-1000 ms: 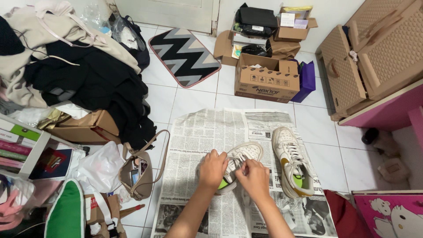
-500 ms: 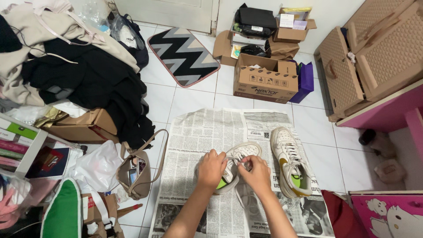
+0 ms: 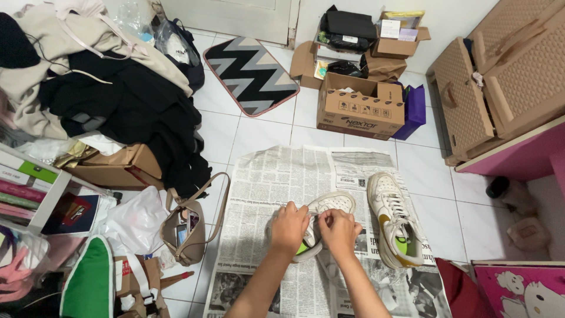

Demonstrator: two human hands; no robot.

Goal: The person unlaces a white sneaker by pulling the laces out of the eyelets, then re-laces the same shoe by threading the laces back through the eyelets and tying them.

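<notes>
Far left, a heap of dark and beige clothing is piled against the wall, with a shelf of books below it and a tan shoulder bag lying on the white tiles just beside the spread newspaper. On that newspaper, near its middle, a white sneaker is held down, toe pointing away, green insole partly visible between the hands. The left hand is closed over the shoe's near side and heel, bracing it. The right hand is pinched, fingertips together, at the lace area over the tongue; whether a lace end is actually caught between the fingers cannot be told, as the knuckles hide it. Lacing work on this shoe is judged to be under way, not finished: the toe end looks threaded, the upper eyelets are covered by the hands. To the right, the second sneaker lies apart on the same paper, untouched, laces loose, yellow and green showing inside; it is judged still to be done. Further back, cardboard boxes and a zigzag mat are noted.
</notes>
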